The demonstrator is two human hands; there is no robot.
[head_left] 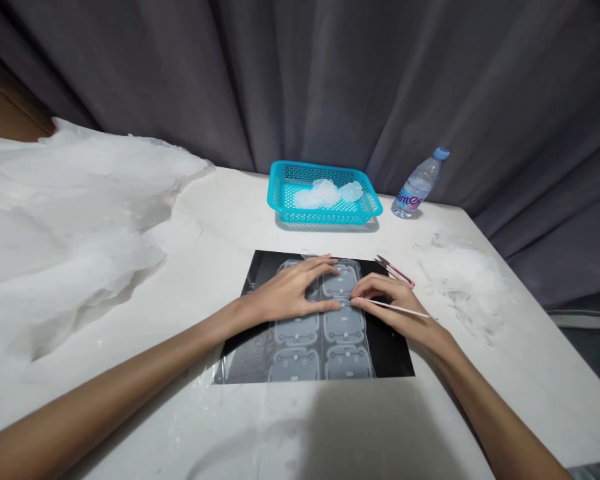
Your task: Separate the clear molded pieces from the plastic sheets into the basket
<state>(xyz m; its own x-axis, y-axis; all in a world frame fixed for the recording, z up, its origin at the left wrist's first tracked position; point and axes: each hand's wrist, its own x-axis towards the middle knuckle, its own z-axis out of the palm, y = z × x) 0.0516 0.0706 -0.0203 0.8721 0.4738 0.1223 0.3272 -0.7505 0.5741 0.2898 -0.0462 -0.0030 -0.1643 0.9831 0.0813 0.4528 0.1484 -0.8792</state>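
A translucent plastic sheet [296, 331] with rows of rounded-square moulded shapes lies over a black mat [389, 347]. My left hand [295, 290] rests on the upper left of the sheet, fingers spread and stretched out. In my right hand [393, 303] is a thin white stick [403, 309], pinched between thumb and fingers like a pen. Its tip, close to the fingertips, is over the right column of shapes, near the gap between two of them. Whether the tip touches the plastic I cannot tell. Small thread snips [397, 272] with a reddish handle lie just beyond my right hand.
A blue plastic basket [325, 217] holding several clear round pieces stands at the back. To its right is a water bottle [417, 187]. Clear plastic scraps [467, 277] lie at the right; a large heap of translucent sheeting [75, 213] covers the left of the white table [220, 220].
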